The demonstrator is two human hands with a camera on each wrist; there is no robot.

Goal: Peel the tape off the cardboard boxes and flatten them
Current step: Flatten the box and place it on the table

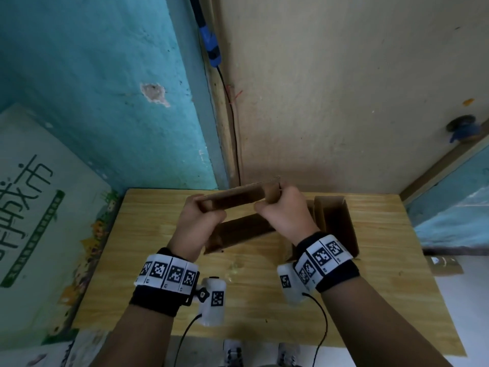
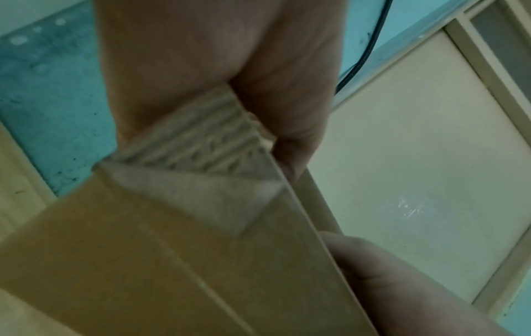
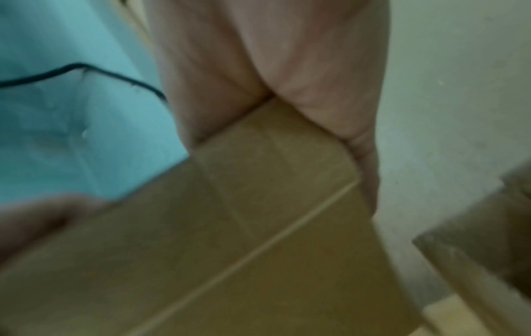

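Above the wooden bench (image 1: 148, 274), toward its far edge, a cardboard box (image 1: 239, 198) is held raised in both hands. Its long axis runs left to right across the head view, the right end slightly farther from the person than the left. The left hand (image 1: 197, 221) grips the left end with fingers curled round it; the right hand (image 1: 284, 210) grips the right end the same way, thumb over the top edge. Neither hand is free.

A second open cardboard box (image 1: 336, 226) stands on the bench to the right, behind the right wrist, its opening facing up. Whether the brown panel below the held box belongs to it or to another carton cannot be told from the head view.

The left wrist view shows what the head view does not: a patch of torn surface (image 2: 201, 172) on the box at the left hand (image 2: 218, 68), pale and ribbed where the outer paper has come away, with a seam running down the panel below it. A finger of the other hand shows at the lower right of that view.

The right wrist view is blurred. It shows the right hand (image 3: 273, 68) clamped on a box corner and a pale straight seam (image 3: 258, 250) crossing the panel diagonally. Tape cannot be made out with certainty in any view.

A printed carton (image 1: 39, 207) leans against the turquoise wall (image 1: 92, 62) to the left of the bench.
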